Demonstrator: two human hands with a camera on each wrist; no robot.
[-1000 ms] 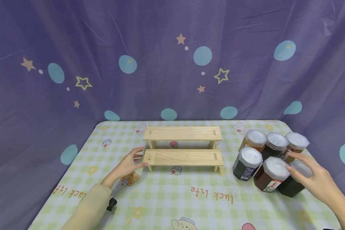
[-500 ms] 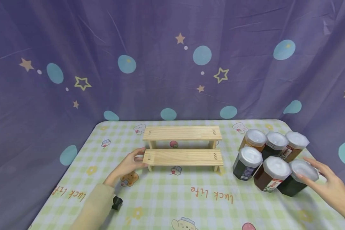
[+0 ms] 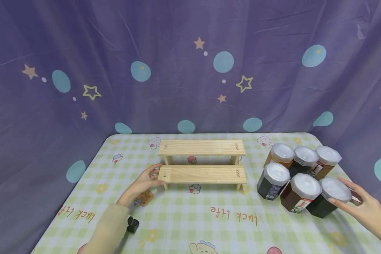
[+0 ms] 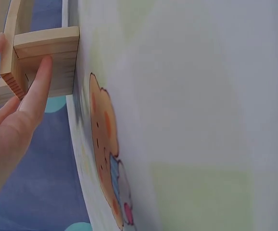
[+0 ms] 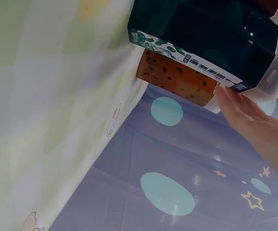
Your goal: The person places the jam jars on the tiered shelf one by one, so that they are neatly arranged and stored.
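Note:
My left hand (image 3: 146, 180) grips the left end of the lower step of a two-tier wooden stand (image 3: 203, 173), thumb at the front corner and fingers at the rear. In the left wrist view, one finger (image 4: 42, 82) touches the stand's leg (image 4: 57, 72) beneath the board. On the right, my right hand (image 3: 363, 206) holds a dark green, many-sided jar (image 3: 320, 204) by its whitish lid (image 3: 336, 189), with the thumb on the near side. This jar still stands among the others. The right wrist view shows fingertips (image 5: 230, 98) against the lid (image 5: 273, 72).
Several similar lidded jars stand close by: a red-brown one (image 3: 293, 197), a dark one with a purple label (image 3: 270, 187), and amber and dark ones behind. A checked cloth (image 3: 177, 218) covers the table. A purple curtain (image 3: 184, 102) hangs at its back edge.
My right hand has moved right and down from above the jars to the front right jar's lid. The left hand has closed in slightly on the stand's end. Stand and jars have not moved.

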